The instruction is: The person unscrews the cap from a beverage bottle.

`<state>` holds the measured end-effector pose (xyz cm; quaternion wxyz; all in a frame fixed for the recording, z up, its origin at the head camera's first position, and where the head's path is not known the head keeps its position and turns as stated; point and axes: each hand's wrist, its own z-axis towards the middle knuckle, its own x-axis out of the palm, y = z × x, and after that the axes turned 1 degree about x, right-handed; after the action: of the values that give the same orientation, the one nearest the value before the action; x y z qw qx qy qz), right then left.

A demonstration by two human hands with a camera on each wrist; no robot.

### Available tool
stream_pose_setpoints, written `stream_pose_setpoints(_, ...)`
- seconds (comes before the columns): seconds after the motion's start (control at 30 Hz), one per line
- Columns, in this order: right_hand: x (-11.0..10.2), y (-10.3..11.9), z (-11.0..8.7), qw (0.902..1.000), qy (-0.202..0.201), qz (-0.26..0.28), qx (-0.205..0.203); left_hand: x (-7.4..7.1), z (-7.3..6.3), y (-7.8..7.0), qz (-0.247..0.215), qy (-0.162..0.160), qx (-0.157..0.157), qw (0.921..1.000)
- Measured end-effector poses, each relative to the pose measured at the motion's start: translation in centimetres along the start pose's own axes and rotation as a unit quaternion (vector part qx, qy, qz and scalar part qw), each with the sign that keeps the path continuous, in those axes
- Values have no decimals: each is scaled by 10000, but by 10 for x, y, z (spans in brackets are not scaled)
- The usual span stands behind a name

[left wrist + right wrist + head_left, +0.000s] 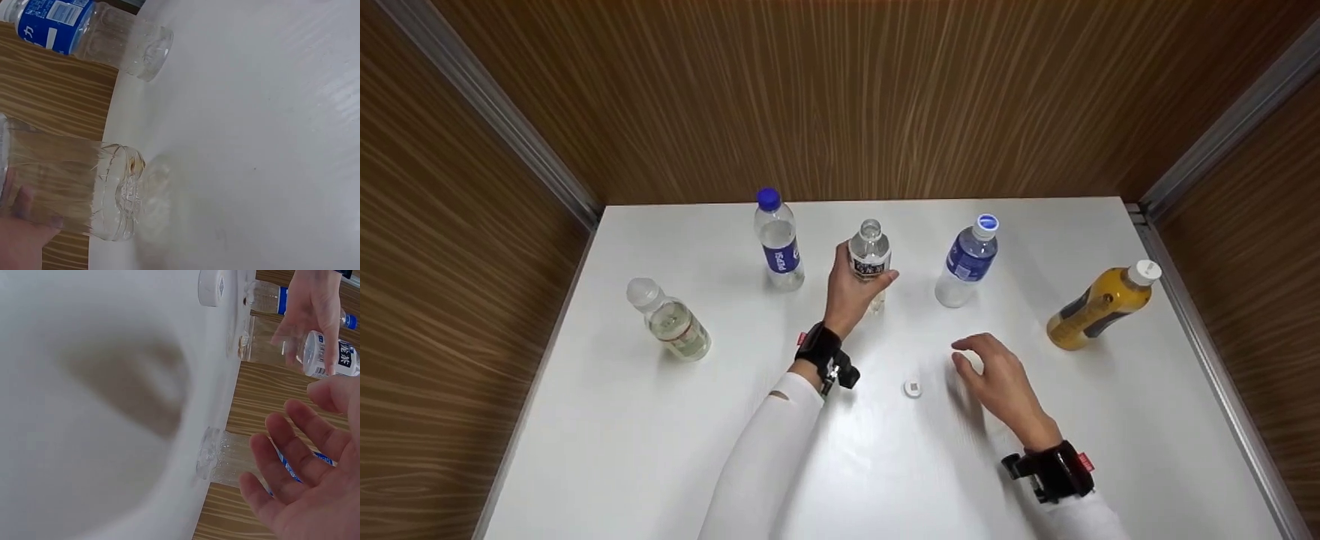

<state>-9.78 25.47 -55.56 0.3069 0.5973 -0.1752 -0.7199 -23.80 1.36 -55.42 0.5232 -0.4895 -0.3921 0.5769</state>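
Observation:
My left hand (849, 296) grips a clear plastic bottle (869, 246) with a white label and dark print, fingers on its far side and thumb at the right. The bottle's neck is uncapped. In the left wrist view its clear base (121, 191) shows close over the table, with a little amber tint in it. A white bottle cap (913, 388) lies flat on the table, between my two forearms. To the right of the cap my right hand (1003, 386) hovers with relaxed, slightly bent fingers and nothing in them; the right wrist view shows its spread fingers (292, 450).
A blue-capped Pepsi bottle (780, 244) stands left of the held bottle, a blue-labelled bottle (969, 259) right of it. Farther out are a pale-liquid bottle (679, 328) at left and an orange drink bottle (1099, 307) at right. Wood-grain panels (870, 97) border the white table (615, 442).

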Motion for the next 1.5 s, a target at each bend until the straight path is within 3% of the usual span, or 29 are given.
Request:
stream_pose_setpoints(0.27, -2, 1, 0, 9999, 53, 37, 87, 3, -3, 7, 17, -69, -86, 9999)
stream_pose_setpoints(0.7, -2, 0, 1, 9999, -85, -6, 65, -3, -7, 11, 197, 183, -400, 9988)
stream_pose_setpoints(0.87, -6, 0, 5, 9995, -300, 24, 137, -15, -15, 7, 527, 371, -517, 9966)
stream_pose_setpoints(1.1, -16, -3, 20, 9955, -929, 166, 126, -43, -26, 2, 1035, 709, -490, 9909)
stream_pose_setpoints(1.3, -21, -2, 38, 9902, -1330, 284, 303, -61, -42, -2, 1595, 1035, -268, 9814)
stream_pose_setpoints(1.5, -20, 1, 55, 9871, -1555, 204, 321, -77, -60, -1, 2249, 1073, -108, 9684)
